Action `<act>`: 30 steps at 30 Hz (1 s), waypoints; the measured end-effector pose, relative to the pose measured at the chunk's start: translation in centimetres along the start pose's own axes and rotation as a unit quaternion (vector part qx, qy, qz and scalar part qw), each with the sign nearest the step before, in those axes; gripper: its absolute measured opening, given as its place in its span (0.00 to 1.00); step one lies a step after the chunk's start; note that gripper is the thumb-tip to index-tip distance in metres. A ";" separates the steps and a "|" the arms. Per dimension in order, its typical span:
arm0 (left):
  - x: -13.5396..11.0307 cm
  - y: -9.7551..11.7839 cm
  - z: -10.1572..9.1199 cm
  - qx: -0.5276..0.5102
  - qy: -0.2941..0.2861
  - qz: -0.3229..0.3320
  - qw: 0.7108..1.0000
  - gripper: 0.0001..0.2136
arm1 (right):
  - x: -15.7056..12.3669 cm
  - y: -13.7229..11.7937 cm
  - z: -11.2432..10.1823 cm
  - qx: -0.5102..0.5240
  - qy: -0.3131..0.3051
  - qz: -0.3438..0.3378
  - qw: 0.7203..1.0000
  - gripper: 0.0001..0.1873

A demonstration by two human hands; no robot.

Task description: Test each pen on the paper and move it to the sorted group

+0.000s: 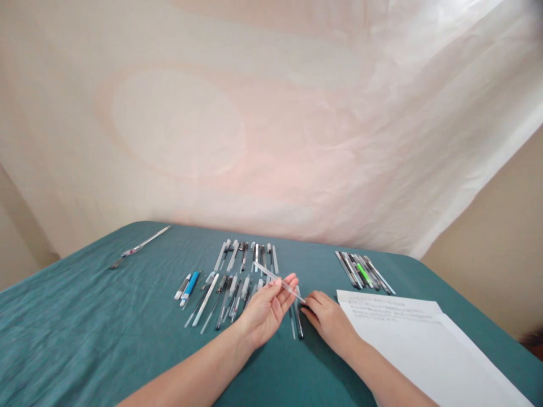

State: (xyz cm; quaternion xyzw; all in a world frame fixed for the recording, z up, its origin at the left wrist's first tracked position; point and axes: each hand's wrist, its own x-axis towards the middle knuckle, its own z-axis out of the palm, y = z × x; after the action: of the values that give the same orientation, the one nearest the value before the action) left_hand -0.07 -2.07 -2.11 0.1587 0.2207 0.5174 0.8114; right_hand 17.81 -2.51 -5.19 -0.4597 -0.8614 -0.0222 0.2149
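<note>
A slim translucent pen slants across the fingers of my left hand, which is turned palm up with the thumb pressed on it. My right hand pinches the lower right end of the same pen, its thumb and fingertips drawn together. Directly below the hands, two or so thin pens lie on the green cloth, partly covered by my right fingers. Just left of my left hand is a row of pens and caps, mostly clear, black and white. Behind it lies a second row of pens.
White paper sheets with handwriting lie at the right, partly under my right forearm. Beyond them is a group of pens, one bright green. A blue pen sits left of centre. At far left is a long thin packet on the green tablecloth.
</note>
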 end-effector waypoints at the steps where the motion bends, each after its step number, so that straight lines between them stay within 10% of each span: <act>1: 0.0 -0.1 -0.1 0.001 -0.008 -0.004 1.000 0.08 | 0.0 0.0 0.1 -0.007 0.001 -0.002 1.000 0.07; 10: 0.1 -0.7 -0.9 -0.030 -0.007 0.008 0.999 0.02 | -0.2 -0.4 -0.3 0.123 0.085 0.064 0.987 0.08; 20: 0.3 -0.9 -1.3 -0.026 -0.014 0.022 0.999 0.01 | 0.5 -1.3 -2.5 0.476 0.147 0.169 0.851 0.08; 30: -0.2 -1.5 -0.9 0.030 -0.052 0.021 0.998 0.04 | 0.7 -1.8 -3.0 0.462 0.140 0.132 0.866 0.06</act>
State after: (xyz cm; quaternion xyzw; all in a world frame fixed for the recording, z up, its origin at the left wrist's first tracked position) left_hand 0.49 -2.79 -3.59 0.2148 0.1903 0.5187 0.8054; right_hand 17.04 -3.75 -1.90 -0.4098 -0.6651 0.3428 0.5218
